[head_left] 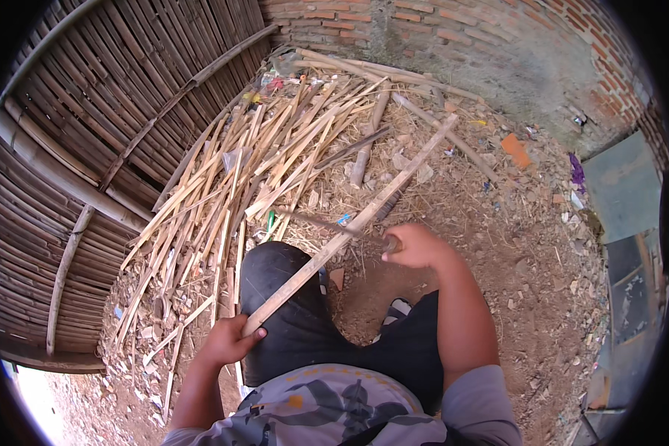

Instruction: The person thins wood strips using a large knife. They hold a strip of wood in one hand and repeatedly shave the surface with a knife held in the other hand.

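Bamboo strip [349,232] was mid-shave: left hand [230,340] gripped its near end, right hand [416,247] clenched the knife [327,223]; split pile [260,163] lay far left.

A long, pale bamboo strip [349,230] runs diagonally from lower left to upper right; its near end sits in the closed left hand [227,342], it crosses the raised left knee, and its far end rests on the dirt floor among wood chips; a knife [334,223] with a thin dark blade lies across the strip about midway, edge against it; its handle is wrapped in the closed right hand [416,247].
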`<act>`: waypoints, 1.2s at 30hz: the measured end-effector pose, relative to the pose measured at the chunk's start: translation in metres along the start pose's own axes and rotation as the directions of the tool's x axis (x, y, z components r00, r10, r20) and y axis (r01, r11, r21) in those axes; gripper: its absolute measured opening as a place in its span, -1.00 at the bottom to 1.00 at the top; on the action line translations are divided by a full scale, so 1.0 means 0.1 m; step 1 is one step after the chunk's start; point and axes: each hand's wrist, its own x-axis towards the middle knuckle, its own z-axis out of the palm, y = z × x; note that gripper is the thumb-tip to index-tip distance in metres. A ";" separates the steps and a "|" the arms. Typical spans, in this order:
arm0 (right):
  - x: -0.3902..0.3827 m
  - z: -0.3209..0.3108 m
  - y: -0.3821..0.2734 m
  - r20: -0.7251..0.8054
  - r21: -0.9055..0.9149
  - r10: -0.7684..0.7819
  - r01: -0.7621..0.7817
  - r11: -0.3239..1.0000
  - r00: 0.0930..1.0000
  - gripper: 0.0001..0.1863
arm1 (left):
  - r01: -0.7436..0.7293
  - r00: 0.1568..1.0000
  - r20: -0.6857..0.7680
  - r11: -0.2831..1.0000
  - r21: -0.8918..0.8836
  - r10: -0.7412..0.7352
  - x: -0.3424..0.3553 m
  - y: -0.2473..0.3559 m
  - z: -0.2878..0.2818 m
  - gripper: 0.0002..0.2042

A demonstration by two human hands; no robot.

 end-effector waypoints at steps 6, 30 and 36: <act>-0.03 -0.15 0.29 -0.179 0.209 0.294 -0.256 0.944 0.939 -0.35 | -0.012 1.000 0.013 1.000 -0.008 0.012 0.02 0.02 -0.01 -0.47; -0.09 0.05 -0.27 0.042 -0.072 0.025 -0.022 0.997 0.999 -0.41 | 0.000 1.000 0.009 1.000 -0.017 0.000 0.01 0.02 -0.03 -0.48; 0.00 -0.04 0.08 -0.019 0.109 0.119 -0.116 0.987 0.993 -0.43 | 0.012 1.000 -0.006 1.000 0.007 -0.012 -0.01 0.05 -0.03 -0.48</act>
